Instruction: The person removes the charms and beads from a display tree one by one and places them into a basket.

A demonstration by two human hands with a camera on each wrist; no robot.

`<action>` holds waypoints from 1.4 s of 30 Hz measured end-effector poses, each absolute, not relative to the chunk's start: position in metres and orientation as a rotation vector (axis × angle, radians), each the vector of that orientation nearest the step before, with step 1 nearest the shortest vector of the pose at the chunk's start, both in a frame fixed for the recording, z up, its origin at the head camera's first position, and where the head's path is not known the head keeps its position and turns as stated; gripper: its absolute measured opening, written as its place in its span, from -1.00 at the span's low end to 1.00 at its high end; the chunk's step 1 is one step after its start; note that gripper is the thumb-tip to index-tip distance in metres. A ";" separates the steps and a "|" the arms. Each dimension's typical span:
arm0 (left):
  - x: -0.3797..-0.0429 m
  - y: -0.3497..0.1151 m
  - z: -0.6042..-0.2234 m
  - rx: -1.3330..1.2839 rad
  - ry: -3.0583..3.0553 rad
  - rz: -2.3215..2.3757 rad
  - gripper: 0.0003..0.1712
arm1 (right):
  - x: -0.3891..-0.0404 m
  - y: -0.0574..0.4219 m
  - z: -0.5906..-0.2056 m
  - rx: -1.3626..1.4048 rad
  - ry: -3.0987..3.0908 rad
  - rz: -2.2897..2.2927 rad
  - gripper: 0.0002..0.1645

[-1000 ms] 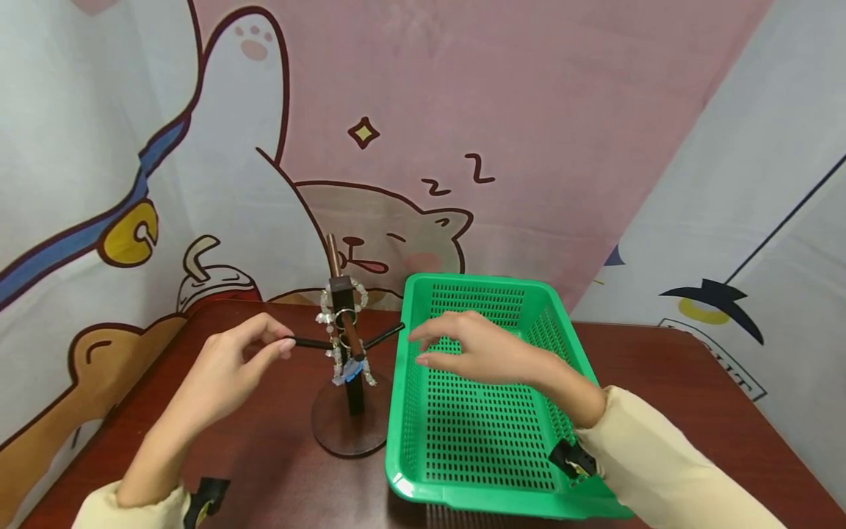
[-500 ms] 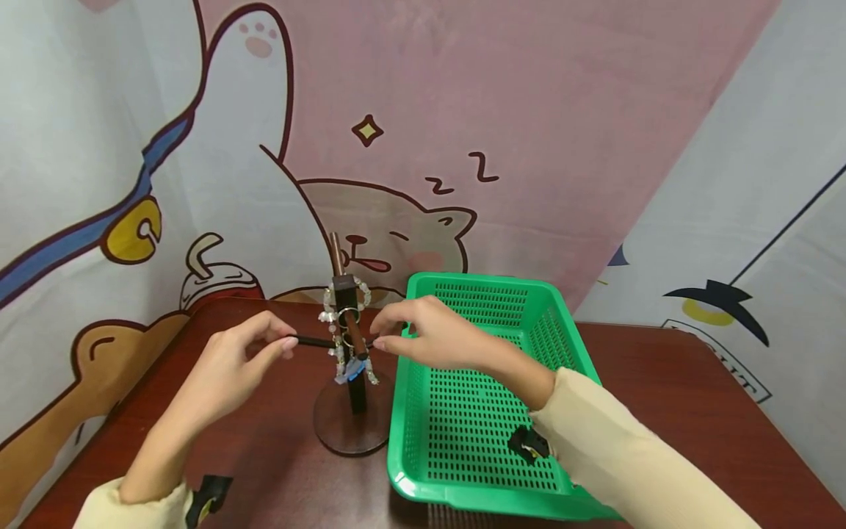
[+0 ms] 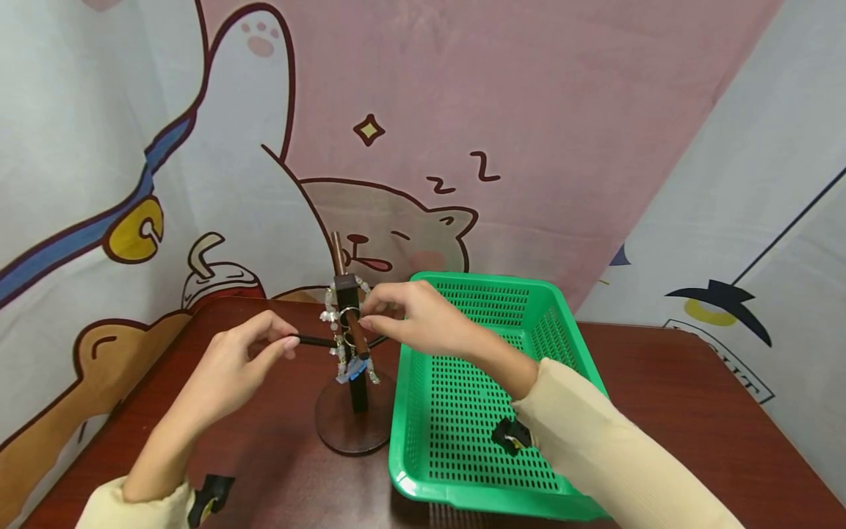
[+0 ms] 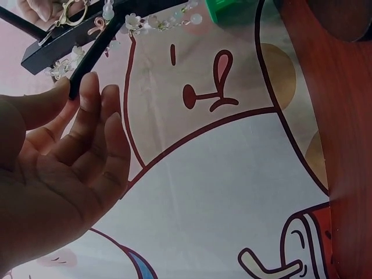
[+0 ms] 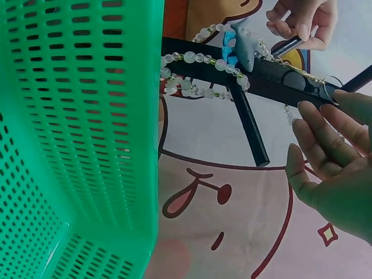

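Observation:
A dark jewelry stand [image 3: 358, 397] with a round base stands upright beside the basket. My left hand [image 3: 231, 367] pinches the tip of its left black peg [image 4: 96, 58] between thumb and fingers. Strings of clear beads [image 5: 200, 58], a grey-blue dolphin charm [image 5: 247, 47] and metal rings [image 3: 349, 316] hang about the post. My right hand [image 3: 423, 316] is at the upper post, thumb and fingers slightly apart. In the right wrist view, its fingertips are right at a thin ring [image 5: 333, 82] near the front peg. Part of the right peg [image 5: 249, 128] is hidden by this hand in the head view.
A green perforated basket [image 3: 396, 441] stands right of the stand, under my right forearm. The red-brown table [image 3: 264, 455] reaches back to a cartoon-printed cloth [image 3: 529, 147] behind it.
My right hand has moved left from over the basket to the stand, first near the right peg, then a little higher. The left hand keeps its pinch on the left peg.

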State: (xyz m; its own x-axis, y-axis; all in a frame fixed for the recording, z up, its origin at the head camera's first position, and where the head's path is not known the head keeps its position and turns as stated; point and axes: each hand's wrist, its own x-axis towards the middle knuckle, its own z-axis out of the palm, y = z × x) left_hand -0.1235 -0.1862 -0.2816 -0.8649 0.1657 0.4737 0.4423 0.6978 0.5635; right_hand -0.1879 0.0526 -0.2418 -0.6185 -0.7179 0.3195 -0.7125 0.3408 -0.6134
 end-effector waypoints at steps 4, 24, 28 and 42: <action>-0.123 -0.186 -0.281 -0.475 -2.519 -0.979 -0.92 | -0.187 0.049 -0.242 -1.374 2.593 -1.195 -0.95; -0.123 -0.186 -0.280 -0.460 -2.554 -1.000 -0.95 | -0.188 0.048 -0.244 -1.409 2.599 -1.227 -0.92; -0.123 -0.186 -0.280 -0.462 -2.550 -1.004 -0.95 | -0.187 0.050 -0.243 -1.411 2.570 -1.242 -0.92; -0.122 -0.186 -0.282 -0.488 -2.516 -1.014 -0.93 | -0.176 0.062 -0.241 -1.457 2.515 -1.239 -0.93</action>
State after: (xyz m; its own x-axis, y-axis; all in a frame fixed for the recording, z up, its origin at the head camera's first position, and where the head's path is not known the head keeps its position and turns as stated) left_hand -0.1225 -0.1858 -0.2820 -0.8662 0.1734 0.4686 0.4498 0.6789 0.5803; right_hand -0.1760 0.0617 -0.2406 -0.5748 -0.7268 0.3759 -0.7409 0.2672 -0.6162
